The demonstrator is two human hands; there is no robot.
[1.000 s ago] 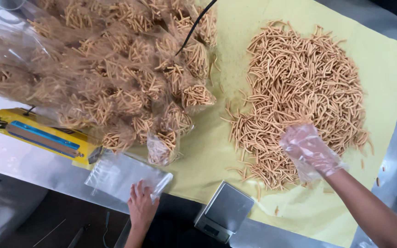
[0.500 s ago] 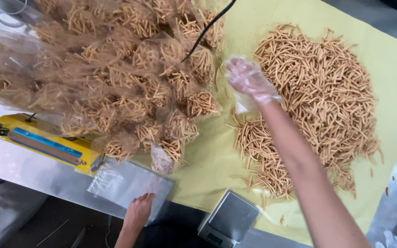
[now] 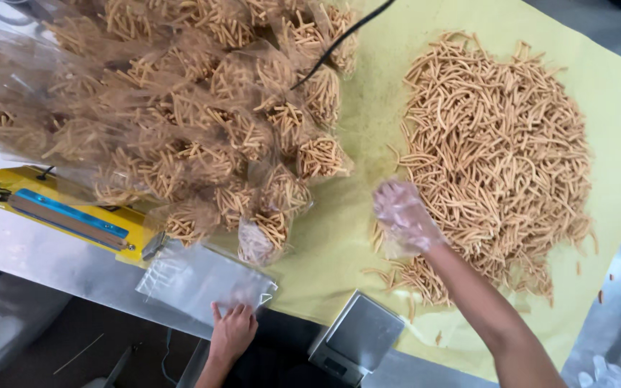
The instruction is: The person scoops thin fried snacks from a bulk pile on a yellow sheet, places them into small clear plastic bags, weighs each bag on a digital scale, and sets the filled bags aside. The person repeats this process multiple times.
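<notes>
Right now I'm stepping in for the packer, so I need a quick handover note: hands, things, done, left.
Left hand: bare, flat on the stack of empty clear bags at the table edge.
Right hand: in a clear glove, at the near edge of the loose snack sticks on yellow paper.
Done: heap of filled bags beside the yellow sealer.
Left: the loose sticks; scale is bare.

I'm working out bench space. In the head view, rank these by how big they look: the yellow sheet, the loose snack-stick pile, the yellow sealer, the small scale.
1. yellow sheet
2. loose snack-stick pile
3. and 4. yellow sealer and small scale: unsure. The sealer is partly hidden under bags, and the scale sits nearer the camera.
</notes>
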